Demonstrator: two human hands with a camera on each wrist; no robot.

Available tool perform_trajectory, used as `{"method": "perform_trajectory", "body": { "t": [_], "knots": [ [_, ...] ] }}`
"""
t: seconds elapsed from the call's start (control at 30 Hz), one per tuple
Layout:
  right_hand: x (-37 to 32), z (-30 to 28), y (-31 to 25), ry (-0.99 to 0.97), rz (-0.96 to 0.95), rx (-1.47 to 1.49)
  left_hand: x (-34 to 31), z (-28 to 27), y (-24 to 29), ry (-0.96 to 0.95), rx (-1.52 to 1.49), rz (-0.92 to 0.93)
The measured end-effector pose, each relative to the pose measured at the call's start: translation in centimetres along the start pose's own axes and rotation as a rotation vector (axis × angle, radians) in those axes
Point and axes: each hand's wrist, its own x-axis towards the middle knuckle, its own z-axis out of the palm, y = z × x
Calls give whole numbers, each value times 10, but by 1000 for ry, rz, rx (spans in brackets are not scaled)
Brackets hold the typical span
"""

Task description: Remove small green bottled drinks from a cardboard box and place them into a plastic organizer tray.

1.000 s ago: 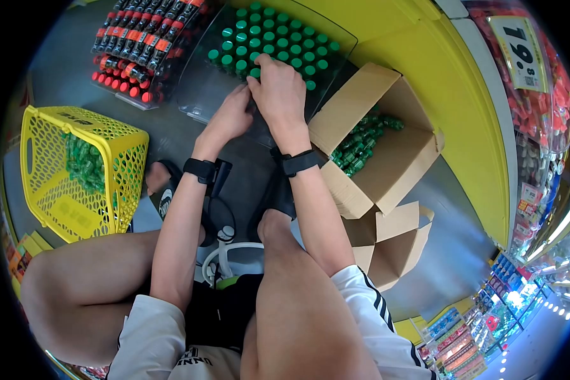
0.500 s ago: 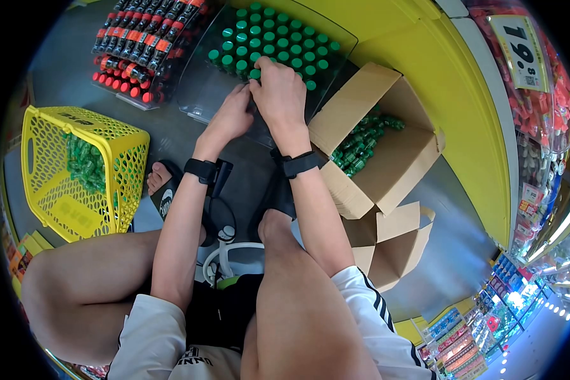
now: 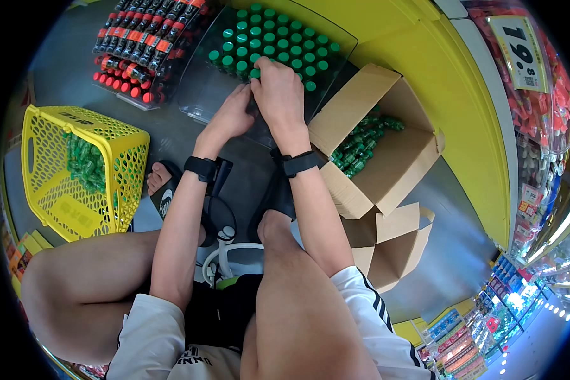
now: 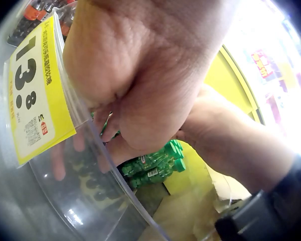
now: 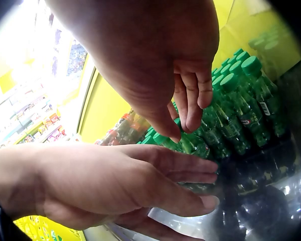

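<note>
Rows of small green-capped bottles (image 3: 291,44) stand upright in a clear plastic bin (image 3: 193,113) at the top of the head view. Over the front of these rows, my right hand (image 3: 280,88) pinches one green bottle (image 5: 193,144) near its cap between thumb and fingers. Close beside it, my left hand (image 3: 233,114) reaches into the front of the bin with its fingers straight. The left wrist view shows some of its fingers through the clear wall, below a yellow price card (image 4: 37,95). Its palm side holds nothing that shows.
A tall cardboard box (image 3: 402,168) with green bottles lying inside stands to the right. Below it is a smaller opened box (image 3: 399,253). A yellow basket (image 3: 117,168) with more green bottles is at the left. Red-capped dark bottles (image 3: 133,35) stack beside the bin.
Both hands stay almost in place at the front of the bottle rows, with only a slight shift. The foot in the slide sandal at the left has moved a little.
</note>
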Motion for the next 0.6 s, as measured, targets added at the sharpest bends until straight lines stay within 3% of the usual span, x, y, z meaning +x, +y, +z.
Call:
{"method": "perform_trajectory", "body": {
  "t": [0.6],
  "knots": [
    [-1, -1, 3, -13, 38, 28, 2, 6, -8, 93, 1, 41]
  ]
}}
